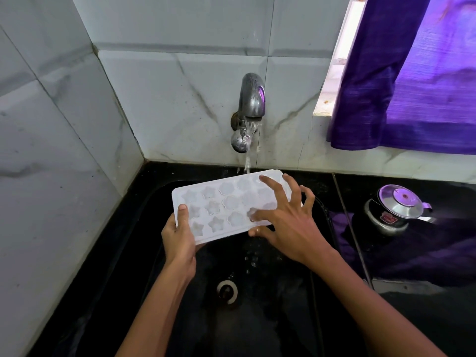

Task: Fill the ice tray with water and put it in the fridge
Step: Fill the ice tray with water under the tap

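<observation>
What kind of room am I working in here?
Most likely a home kitchen: a wall tap runs into a black sink set against tiled walls, and a pressure cooker sits on the counter.

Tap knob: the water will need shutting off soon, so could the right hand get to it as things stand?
Probably yes. The right hand only rests spread on the ice tray, gripping nothing, and nothing shows between it and the tap knob just above.
</observation>
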The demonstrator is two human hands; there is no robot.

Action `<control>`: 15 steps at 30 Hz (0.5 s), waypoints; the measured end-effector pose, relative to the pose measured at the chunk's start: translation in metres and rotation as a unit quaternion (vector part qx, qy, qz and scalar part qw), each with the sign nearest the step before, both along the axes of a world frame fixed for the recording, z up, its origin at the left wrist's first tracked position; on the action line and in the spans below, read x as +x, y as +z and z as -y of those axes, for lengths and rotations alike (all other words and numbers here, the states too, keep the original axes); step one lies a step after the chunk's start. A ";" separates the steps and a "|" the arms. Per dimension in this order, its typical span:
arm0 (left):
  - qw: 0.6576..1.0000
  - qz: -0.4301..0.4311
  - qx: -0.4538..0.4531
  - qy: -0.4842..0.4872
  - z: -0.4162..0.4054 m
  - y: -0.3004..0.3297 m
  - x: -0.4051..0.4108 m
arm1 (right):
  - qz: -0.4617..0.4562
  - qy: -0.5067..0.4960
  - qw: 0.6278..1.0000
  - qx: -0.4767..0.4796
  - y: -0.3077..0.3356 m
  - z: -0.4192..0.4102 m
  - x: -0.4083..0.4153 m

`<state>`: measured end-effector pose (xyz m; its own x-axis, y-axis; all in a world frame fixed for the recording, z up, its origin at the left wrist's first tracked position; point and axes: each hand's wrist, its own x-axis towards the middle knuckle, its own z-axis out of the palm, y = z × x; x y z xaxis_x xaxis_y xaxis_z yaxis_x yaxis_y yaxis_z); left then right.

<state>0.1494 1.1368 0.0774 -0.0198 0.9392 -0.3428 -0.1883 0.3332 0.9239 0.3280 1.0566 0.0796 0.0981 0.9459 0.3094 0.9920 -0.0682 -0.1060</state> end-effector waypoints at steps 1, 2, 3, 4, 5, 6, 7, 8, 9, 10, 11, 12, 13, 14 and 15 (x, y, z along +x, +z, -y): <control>1.000 0.001 -0.002 -0.004 0.000 -0.001 0.000 | -0.011 -0.005 1.000 -0.005 0.001 0.001 0.001; 1.000 0.002 -0.004 -0.009 0.001 -0.002 0.001 | -0.022 -0.017 1.000 -0.009 0.003 0.003 0.003; 1.000 0.004 -0.006 -0.014 0.002 -0.003 0.002 | -0.031 -0.029 0.999 -0.014 0.005 0.003 0.004; 1.000 0.006 -0.008 -0.019 0.002 -0.003 0.002 | -0.035 -0.037 0.999 -0.020 0.006 0.004 0.004; 1.000 0.008 -0.011 -0.024 0.002 -0.003 0.003 | -0.031 -0.037 0.998 -0.026 0.006 0.005 0.005; 0.999 0.009 -0.013 -0.028 0.002 -0.003 0.003 | -0.021 -0.030 0.999 -0.036 0.005 0.006 0.006; 0.999 0.009 -0.017 -0.031 0.001 -0.003 0.003 | -0.019 -0.020 0.998 -0.049 0.005 0.008 0.006; 0.999 0.009 -0.021 -0.036 0.000 -0.003 0.004 | -0.024 -0.013 0.998 -0.062 0.008 0.009 0.006; 0.999 0.008 -0.026 -0.041 0.000 -0.004 0.004 | -0.035 -0.011 0.996 -0.080 0.011 0.011 0.006; 0.998 0.007 -0.030 -0.048 0.000 -0.004 0.004 | -0.042 -0.011 0.994 -0.098 0.015 0.011 0.006; 0.998 0.005 -0.034 -0.056 0.000 -0.005 0.004 | -0.049 -0.014 0.992 -0.114 0.019 0.011 0.008; 0.997 0.003 -0.037 -0.063 0.001 -0.006 0.004 | -0.064 -0.017 0.990 -0.128 0.024 0.011 0.010; 0.997 0.002 -0.039 -0.070 0.002 -0.007 0.005 | -0.092 -0.018 0.986 -0.135 0.030 0.009 0.012; 0.996 0.003 -0.041 -0.076 0.003 -0.007 0.005 | -0.132 -0.020 0.981 -0.139 0.035 0.008 0.015; 0.996 0.003 -0.040 -0.081 0.004 -0.008 0.005 | -0.171 -0.022 0.975 -0.143 0.040 0.005 0.016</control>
